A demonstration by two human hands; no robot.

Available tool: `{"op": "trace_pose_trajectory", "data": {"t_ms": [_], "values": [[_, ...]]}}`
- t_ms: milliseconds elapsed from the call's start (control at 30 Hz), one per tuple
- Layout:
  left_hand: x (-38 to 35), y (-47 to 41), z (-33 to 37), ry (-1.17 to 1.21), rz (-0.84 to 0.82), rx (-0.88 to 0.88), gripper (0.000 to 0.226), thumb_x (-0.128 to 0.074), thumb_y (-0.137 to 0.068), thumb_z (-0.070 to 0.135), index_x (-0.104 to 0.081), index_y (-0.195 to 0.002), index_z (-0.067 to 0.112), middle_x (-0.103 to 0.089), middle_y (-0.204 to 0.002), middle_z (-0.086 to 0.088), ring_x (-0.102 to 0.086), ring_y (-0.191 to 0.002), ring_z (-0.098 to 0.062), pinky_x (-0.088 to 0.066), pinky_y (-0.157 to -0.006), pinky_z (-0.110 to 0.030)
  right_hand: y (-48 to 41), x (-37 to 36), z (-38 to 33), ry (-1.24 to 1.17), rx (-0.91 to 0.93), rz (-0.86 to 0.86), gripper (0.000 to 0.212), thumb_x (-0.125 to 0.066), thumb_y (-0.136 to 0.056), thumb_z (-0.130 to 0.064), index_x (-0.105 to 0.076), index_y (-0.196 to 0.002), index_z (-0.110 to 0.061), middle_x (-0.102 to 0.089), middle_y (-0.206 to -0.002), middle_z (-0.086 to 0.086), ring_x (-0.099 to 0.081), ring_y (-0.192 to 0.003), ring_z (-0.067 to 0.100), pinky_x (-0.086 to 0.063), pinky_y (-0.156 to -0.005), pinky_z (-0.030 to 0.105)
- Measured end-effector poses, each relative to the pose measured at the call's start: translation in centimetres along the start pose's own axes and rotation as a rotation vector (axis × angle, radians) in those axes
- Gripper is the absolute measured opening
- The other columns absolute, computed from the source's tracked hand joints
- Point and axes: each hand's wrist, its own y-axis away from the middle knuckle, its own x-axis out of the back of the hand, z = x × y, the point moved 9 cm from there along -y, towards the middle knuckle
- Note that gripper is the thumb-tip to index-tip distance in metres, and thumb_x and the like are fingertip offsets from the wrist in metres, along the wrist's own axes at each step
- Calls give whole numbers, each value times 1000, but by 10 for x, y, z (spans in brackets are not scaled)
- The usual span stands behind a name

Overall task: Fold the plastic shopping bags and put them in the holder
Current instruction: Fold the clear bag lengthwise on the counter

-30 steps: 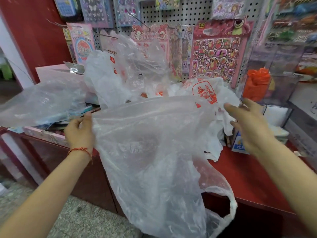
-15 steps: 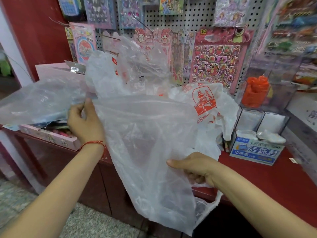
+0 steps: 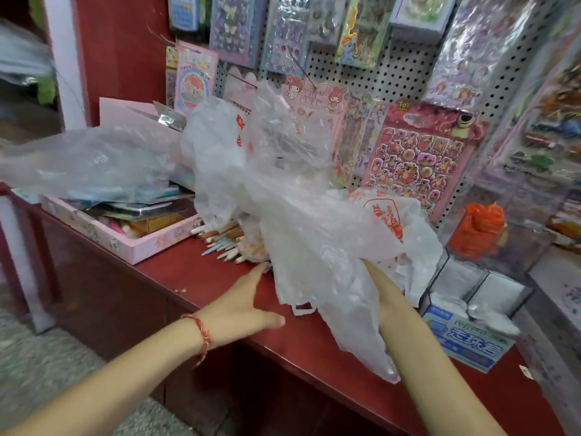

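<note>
A large clear plastic bag (image 3: 314,262) is bunched over my right hand (image 3: 374,273), which grips it from below just above the red counter (image 3: 314,344); the fingers are hidden and the bag's tail hangs over my forearm. My left hand (image 3: 242,306) lies flat and empty on the counter, fingers straight, left of the bag. Behind it stand a white bag with red print (image 3: 386,215) and a heap of clear bags (image 3: 220,146). Another clear bag (image 3: 88,162) lies at the left. The clear box holder (image 3: 518,247), at the right, contains an orange bag (image 3: 481,231).
A pink box (image 3: 125,243) of stationery sits on the counter's left part, with loose pencils (image 3: 223,243) beside it. A blue and white carton (image 3: 468,344) lies at the right front. Sticker sheets hang on the pegboard (image 3: 393,73) behind.
My left hand has let go of the clear bag and dropped flat onto the counter. My right hand has carried the bag, now bunched, up and right over the counter.
</note>
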Motion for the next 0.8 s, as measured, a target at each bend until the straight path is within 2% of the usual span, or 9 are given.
{"op": "trace_pose_trajectory", "data": {"t_ms": [100, 167, 267, 333, 467, 533, 633, 733, 800], "values": [[-16, 13, 12, 121, -39, -42, 119, -80, -63, 50, 3, -147, 30, -30, -141, 23, -36, -127, 7, -30, -105, -13, -13, -2, 20, -101, -111, -42, 42, -79, -66, -15, -61, -103, -14, -48, -80, -1, -49, -79, 15, -50, -76, 24], [-9, 14, 16, 295, 71, -13, 92, -69, -75, 41, -9, -144, 27, -47, -116, 27, -55, -100, 13, -44, -88, -10, -19, -6, 25, -124, -105, -69, 38, -85, -51, -16, -59, -80, -16, -45, -74, -1, -48, -76, 17, -41, -87, 29], [5, 13, 1, 463, 236, 141, 35, -52, -91, 35, -42, -121, 21, -57, -96, 9, -58, -85, -2, -52, -78, -24, -9, -15, 27, 25, -44, -62, 22, -75, -73, -24, -62, -59, -14, -49, -69, 2, -47, -67, 20, -37, -84, 35], [7, 11, -8, 450, 264, 196, 12, -52, -94, 27, -55, -95, 16, -60, -89, 0, -57, -79, -9, -53, -72, -26, 0, -19, 23, 140, -5, -44, 25, -69, -82, -30, -69, -66, -10, -61, -73, 6, -55, -74, 25, -44, -88, 38], [15, 12, -30, 588, 425, 288, 19, -49, -93, 1, -59, -77, 4, -58, -61, -7, -53, -57, -18, -52, -51, -23, 25, -40, 20, 467, 27, -199, 45, -68, -74, -51, -72, -97, -13, -69, -101, 6, -61, -96, 22, -44, -96, 36], [20, 14, -41, 738, 495, 358, 17, -46, -91, -4, -58, -80, 2, -56, -66, -12, -51, -58, -22, -47, -43, -20, 30, -39, 26, 580, 29, -234, 50, -72, -77, -40, -66, -110, -3, -68, -104, 12, -61, -93, 24, -47, -90, 35], [30, 16, -62, 816, 603, 422, 22, -47, -93, 1, -53, -73, 7, -54, -71, -13, -50, -59, -23, -47, -48, -26, 35, -34, 23, 550, 107, -165, 10, -62, -88, -11, -66, -89, -2, -65, -83, 14, -61, -69, 21, -52, -63, 30], [44, 22, -75, 737, 659, 450, 23, -49, -96, 11, -52, -73, 11, -55, -75, -11, -53, -60, -20, -51, -41, -27, 28, -5, -4, 497, 285, 85, 19, -55, -93, -10, -55, -75, -10, -52, -66, 8, -48, -44, 10, -39, -41, 19], [61, 27, -80, 633, 681, 454, 27, -49, -97, 13, -50, -70, 10, -53, -64, -12, -52, -44, -16, -43, -33, -18, 25, 18, -22, 395, 343, 207, 21, -52, -95, -12, -50, -74, -13, -47, -63, 4, -38, -37, 6, -27, -32, 13]]}}
